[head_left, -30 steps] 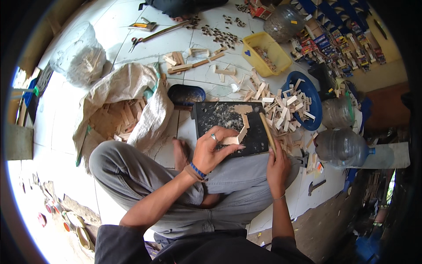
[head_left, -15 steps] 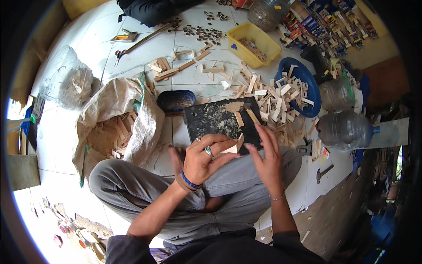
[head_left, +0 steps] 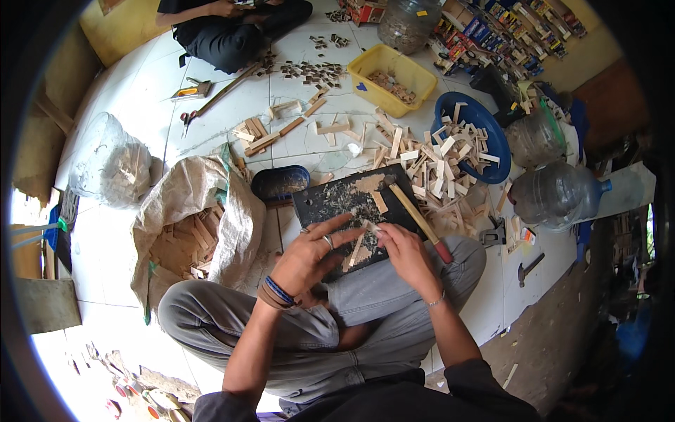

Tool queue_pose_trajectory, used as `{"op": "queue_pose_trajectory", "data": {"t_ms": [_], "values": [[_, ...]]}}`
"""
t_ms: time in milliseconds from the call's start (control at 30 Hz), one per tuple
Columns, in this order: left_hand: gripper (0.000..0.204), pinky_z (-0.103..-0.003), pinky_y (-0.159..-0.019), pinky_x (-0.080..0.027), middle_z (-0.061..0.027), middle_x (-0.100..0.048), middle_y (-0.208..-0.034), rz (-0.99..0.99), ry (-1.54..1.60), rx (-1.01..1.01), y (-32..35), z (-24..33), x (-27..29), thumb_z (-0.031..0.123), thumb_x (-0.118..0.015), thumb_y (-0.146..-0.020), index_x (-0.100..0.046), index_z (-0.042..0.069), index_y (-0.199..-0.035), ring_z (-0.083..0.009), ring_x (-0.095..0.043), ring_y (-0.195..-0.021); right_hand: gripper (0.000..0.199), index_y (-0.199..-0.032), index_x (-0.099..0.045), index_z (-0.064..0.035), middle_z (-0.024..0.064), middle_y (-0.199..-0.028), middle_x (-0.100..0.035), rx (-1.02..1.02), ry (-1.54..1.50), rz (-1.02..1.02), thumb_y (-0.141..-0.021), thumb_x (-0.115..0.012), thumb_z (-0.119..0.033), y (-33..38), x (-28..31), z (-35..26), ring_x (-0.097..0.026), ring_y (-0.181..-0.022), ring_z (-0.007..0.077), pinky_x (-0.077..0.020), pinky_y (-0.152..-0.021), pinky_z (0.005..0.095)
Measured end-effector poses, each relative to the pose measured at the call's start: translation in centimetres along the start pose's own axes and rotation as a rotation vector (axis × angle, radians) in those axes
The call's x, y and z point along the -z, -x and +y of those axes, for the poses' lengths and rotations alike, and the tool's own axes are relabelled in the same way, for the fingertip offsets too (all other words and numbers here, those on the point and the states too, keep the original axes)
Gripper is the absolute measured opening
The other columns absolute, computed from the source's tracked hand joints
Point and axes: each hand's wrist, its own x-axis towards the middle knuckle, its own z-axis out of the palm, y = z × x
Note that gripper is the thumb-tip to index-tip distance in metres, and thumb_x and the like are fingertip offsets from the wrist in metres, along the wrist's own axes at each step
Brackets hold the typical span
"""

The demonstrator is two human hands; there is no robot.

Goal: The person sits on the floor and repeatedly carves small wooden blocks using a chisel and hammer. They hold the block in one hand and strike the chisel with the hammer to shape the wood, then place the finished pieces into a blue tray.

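Right hand (head_left: pixel 408 257) shifts from the hammer (head_left: pixel 416 219) along the board's (head_left: pixel 309 204) right edge, pinching a wood piece (head_left: pixel 370 226) over its near half; left hand (head_left: pixel 299 261) spreads, contact unclear. Apparent positioning calls next for steadiness.

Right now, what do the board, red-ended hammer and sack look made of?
Board: even black, mostly matte; plastic or painted wood, can't tell.
Red-ended hammer: handle looks like wood, pale tan and smooth; dark head, probably metal.
Sack: likely woven plastic, off-white, judging by its stiff, crinkled folds.
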Motion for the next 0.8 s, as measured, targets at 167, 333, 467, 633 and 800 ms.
{"op": "queue_pose_trajectory", "data": {"t_ms": [167, 333, 467, 633, 800], "values": [[0.035, -0.039, -0.097, -0.053, -0.0126, -0.073, -0.123, 0.109, 0.207, -0.016, -0.6, -0.2, -0.4, 0.006, -0.078, -0.088, -0.074, 0.005, -0.122, -0.0294, -0.07, -0.114, 0.024, -0.123, -0.065, -0.001, 0.0175, -0.101, -0.072, 0.015, -0.268, -0.047, -0.107, -0.055, -0.015, -1.4, -0.8, 0.8, -0.073, -0.085, 0.0292, -0.0555, -0.075, 0.0386], [0.036, -0.037, -0.083, -0.057, -0.0151, -0.076, -0.11, 0.299, 0.223, 0.252, -0.5, -1.4, -0.3, 0.014, -0.077, -0.093, -0.07, 0.006, -0.127, -0.0288, -0.076, -0.1, 0.028, -0.127, -0.064, -0.0049, 0.0175, -0.11, -0.068, 0.05, 0.275, 0.269, -0.104, -0.058, -0.019, -3.5, -1.6, 2.0, -0.067, -0.095, 0.0382, -0.0539, -0.083, 0.0448], [0.042, -0.035, -0.08, -0.059, -0.0145, -0.076, -0.108, 0.338, 0.175, 0.27, -0.5, -2.1, -1.0, 0.011, -0.075, -0.094, -0.066, 0.008, -0.135, -0.0218, -0.075, -0.091, 0.029, -0.125, -0.066, -0.0041, 0.0164, -0.107, -0.065, -0.006, 0.447, 0.218, -0.099, -0.064, -0.016, -4.0, -2.5, 2.5, -0.067, -0.093, 0.037, -0.0542, -0.08, 0.0456], [0.038, -0.033, -0.08, -0.06, -0.0128, -0.076, -0.112, 0.29, 0.124, 0.18, -0.4, -2.1, -1.3, 0.009, -0.075, -0.094, -0.068, 0.007, -0.131, -0.0216, -0.074, -0.094, 0.028, -0.122, -0.068, -0.0047, 0.016, -0.102, -0.065, -0.061, 0.531, 0.174, -0.096, -0.065, -0.014, -3.0, -2.2, 2.8, -0.068, -0.09, 0.0362, -0.0551, -0.077, 0.0453], [0.034, -0.035, -0.087, -0.058, -0.0135, -0.075, -0.117, 0.314, 0.123, 0.115, -0.5, -2.0, -1.8, 0.01, -0.075, -0.094, -0.07, 0.007, -0.127, -0.0261, -0.075, -0.102, 0.024, -0.119, -0.07, -0.0045, 0.0143, -0.104, -0.069, 0.052, 0.225, 0.36, -0.096, -0.063, -0.012, -2.3, -0.3, 2.4, -0.068, -0.085, 0.0327, -0.0539, -0.073, 0.0411]]}}
